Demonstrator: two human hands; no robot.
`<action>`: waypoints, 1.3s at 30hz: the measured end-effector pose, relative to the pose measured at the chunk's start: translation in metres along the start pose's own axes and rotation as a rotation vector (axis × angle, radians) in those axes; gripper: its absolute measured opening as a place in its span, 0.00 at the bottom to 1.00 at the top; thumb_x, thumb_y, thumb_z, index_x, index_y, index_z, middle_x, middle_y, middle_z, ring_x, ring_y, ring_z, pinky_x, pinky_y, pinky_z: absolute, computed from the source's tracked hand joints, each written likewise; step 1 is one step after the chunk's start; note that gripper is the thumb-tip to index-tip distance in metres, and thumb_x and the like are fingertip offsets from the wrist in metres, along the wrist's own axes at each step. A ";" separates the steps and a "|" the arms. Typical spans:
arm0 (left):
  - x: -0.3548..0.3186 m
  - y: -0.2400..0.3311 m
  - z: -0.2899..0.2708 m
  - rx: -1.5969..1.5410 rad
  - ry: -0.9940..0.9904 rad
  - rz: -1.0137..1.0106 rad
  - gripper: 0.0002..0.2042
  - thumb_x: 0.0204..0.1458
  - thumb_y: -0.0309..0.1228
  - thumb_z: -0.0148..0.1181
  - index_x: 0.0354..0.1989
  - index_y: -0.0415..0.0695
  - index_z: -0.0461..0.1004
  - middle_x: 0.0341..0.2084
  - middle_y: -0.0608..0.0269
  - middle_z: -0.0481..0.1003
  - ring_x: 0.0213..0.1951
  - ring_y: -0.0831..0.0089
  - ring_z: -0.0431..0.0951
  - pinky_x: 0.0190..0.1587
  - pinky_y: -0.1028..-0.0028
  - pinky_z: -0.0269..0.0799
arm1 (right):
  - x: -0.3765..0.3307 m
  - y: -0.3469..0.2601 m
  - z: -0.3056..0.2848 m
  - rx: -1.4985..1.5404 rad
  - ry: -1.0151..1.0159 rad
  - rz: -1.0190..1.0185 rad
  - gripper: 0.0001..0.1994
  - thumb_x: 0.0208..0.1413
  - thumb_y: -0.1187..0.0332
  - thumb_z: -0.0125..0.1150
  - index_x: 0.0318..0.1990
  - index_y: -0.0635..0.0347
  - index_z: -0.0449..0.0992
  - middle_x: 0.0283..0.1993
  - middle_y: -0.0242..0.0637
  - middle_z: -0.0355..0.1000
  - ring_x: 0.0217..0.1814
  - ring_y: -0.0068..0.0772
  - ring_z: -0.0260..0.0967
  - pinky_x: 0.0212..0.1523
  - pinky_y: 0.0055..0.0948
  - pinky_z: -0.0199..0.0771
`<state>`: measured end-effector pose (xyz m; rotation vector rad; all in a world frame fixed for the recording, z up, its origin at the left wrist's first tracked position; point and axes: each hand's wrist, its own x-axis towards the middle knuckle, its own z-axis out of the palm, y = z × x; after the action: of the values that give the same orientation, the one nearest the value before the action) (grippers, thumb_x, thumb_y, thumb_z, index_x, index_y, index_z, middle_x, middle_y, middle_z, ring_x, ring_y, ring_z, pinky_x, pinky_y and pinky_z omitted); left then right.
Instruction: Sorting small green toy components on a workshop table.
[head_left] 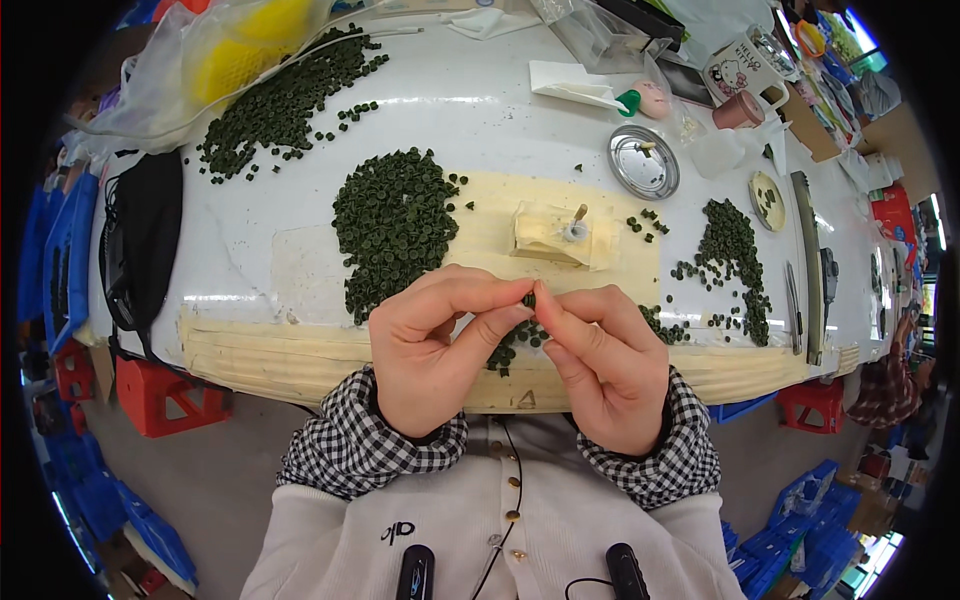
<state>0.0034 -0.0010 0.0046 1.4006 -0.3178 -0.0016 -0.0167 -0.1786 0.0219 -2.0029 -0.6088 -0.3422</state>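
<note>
Currently, left hand [425, 345]: pinching a green piece [529, 299] between nearly closed fingers.
Right hand [610, 370]: touching it, with opening and hold unclear.
Risk: slipping among loose pieces [503, 356] if held slackly.

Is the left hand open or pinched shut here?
Pinched shut: the left hand has thumb and finger closed on a small dark green piece.
</note>
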 end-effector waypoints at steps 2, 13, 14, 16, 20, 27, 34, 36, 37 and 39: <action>0.000 -0.002 0.001 -0.044 -0.005 -0.024 0.10 0.50 0.14 0.61 0.41 0.34 0.79 0.35 0.57 0.78 0.37 0.76 0.76 0.40 0.79 0.71 | 0.001 0.003 -0.001 -0.049 0.003 -0.055 0.22 0.46 0.82 0.63 0.53 0.64 0.75 0.39 0.37 0.72 0.34 0.34 0.68 0.35 0.27 0.70; 0.000 0.000 0.003 -0.072 0.013 -0.025 0.10 0.50 0.14 0.61 0.41 0.34 0.78 0.36 0.56 0.78 0.37 0.76 0.76 0.40 0.79 0.71 | -0.002 0.004 -0.005 -0.019 -0.001 0.025 0.22 0.48 0.81 0.63 0.53 0.64 0.75 0.41 0.37 0.72 0.35 0.33 0.67 0.36 0.26 0.69; 0.000 0.000 0.002 -0.060 0.007 -0.012 0.10 0.50 0.14 0.61 0.41 0.34 0.78 0.36 0.56 0.78 0.37 0.75 0.76 0.40 0.79 0.71 | -0.003 0.004 -0.005 -0.010 0.006 0.041 0.22 0.48 0.81 0.63 0.53 0.64 0.75 0.41 0.37 0.72 0.35 0.33 0.67 0.36 0.26 0.69; 0.001 0.000 0.001 -0.037 -0.006 0.011 0.10 0.50 0.14 0.61 0.41 0.34 0.79 0.35 0.56 0.78 0.37 0.75 0.77 0.40 0.79 0.71 | -0.003 0.005 -0.006 0.011 -0.020 0.020 0.21 0.48 0.81 0.63 0.53 0.64 0.75 0.41 0.38 0.72 0.35 0.33 0.67 0.36 0.26 0.69; 0.001 0.001 0.000 -0.010 -0.018 0.016 0.10 0.49 0.14 0.61 0.40 0.35 0.79 0.34 0.56 0.78 0.37 0.74 0.77 0.40 0.78 0.71 | -0.003 0.005 -0.007 0.028 -0.036 0.004 0.20 0.48 0.81 0.62 0.52 0.64 0.76 0.41 0.38 0.73 0.35 0.33 0.67 0.35 0.27 0.70; 0.002 0.001 0.001 0.075 -0.026 0.047 0.10 0.47 0.14 0.62 0.39 0.36 0.80 0.30 0.57 0.79 0.33 0.73 0.77 0.37 0.77 0.71 | -0.001 0.008 -0.011 -0.065 -0.044 -0.085 0.20 0.46 0.80 0.63 0.50 0.64 0.77 0.39 0.39 0.74 0.32 0.35 0.68 0.33 0.28 0.71; 0.003 0.001 0.002 0.178 -0.060 0.091 0.11 0.47 0.15 0.63 0.40 0.39 0.80 0.30 0.58 0.79 0.32 0.73 0.78 0.36 0.78 0.71 | -0.001 0.017 -0.017 -0.157 -0.066 -0.189 0.23 0.40 0.81 0.62 0.50 0.64 0.77 0.39 0.39 0.74 0.30 0.36 0.68 0.30 0.29 0.71; 0.003 -0.001 0.002 0.181 -0.063 0.099 0.11 0.47 0.16 0.63 0.40 0.39 0.80 0.30 0.58 0.79 0.32 0.73 0.78 0.35 0.78 0.71 | -0.002 0.017 -0.018 -0.163 -0.074 -0.199 0.24 0.39 0.81 0.62 0.50 0.65 0.77 0.40 0.40 0.74 0.30 0.36 0.68 0.30 0.29 0.71; 0.003 -0.001 0.002 0.183 -0.066 0.104 0.11 0.47 0.16 0.63 0.40 0.39 0.80 0.30 0.58 0.79 0.32 0.73 0.78 0.35 0.78 0.72 | -0.002 0.017 -0.019 -0.162 -0.075 -0.198 0.24 0.39 0.81 0.62 0.50 0.65 0.77 0.40 0.40 0.74 0.30 0.36 0.68 0.30 0.29 0.71; 0.004 0.000 0.002 0.192 -0.076 0.106 0.11 0.47 0.16 0.63 0.40 0.39 0.80 0.30 0.58 0.80 0.32 0.73 0.78 0.35 0.78 0.72 | -0.002 0.017 -0.019 -0.166 -0.076 -0.197 0.24 0.39 0.81 0.62 0.50 0.65 0.77 0.40 0.40 0.74 0.30 0.36 0.68 0.30 0.29 0.71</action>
<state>0.0070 -0.0033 0.0052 1.5751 -0.4645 0.0645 -0.0088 -0.2026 0.0170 -2.1268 -0.8537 -0.4491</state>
